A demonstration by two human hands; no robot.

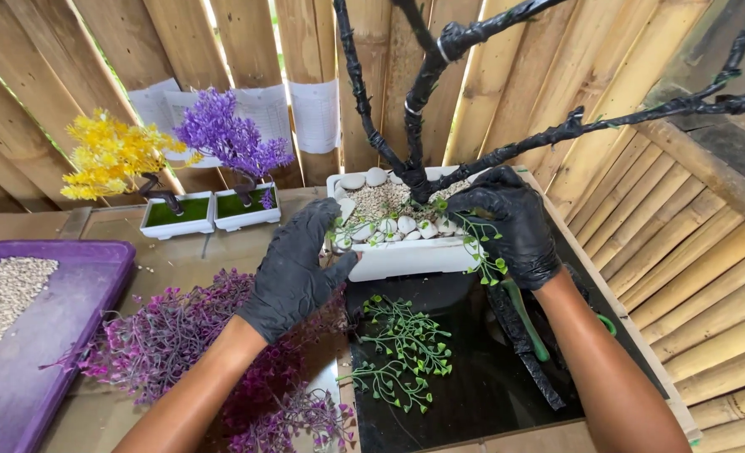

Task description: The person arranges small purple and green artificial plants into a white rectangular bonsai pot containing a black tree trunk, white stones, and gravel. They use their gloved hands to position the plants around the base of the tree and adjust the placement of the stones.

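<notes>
A white planter on the bench is steadied by the left hand, its fingers pressed flat against the near side. A green sprig is pinched in the right hand by the black trunk. More sprigs are laid below both hands; the branch tips are cut off
</notes>
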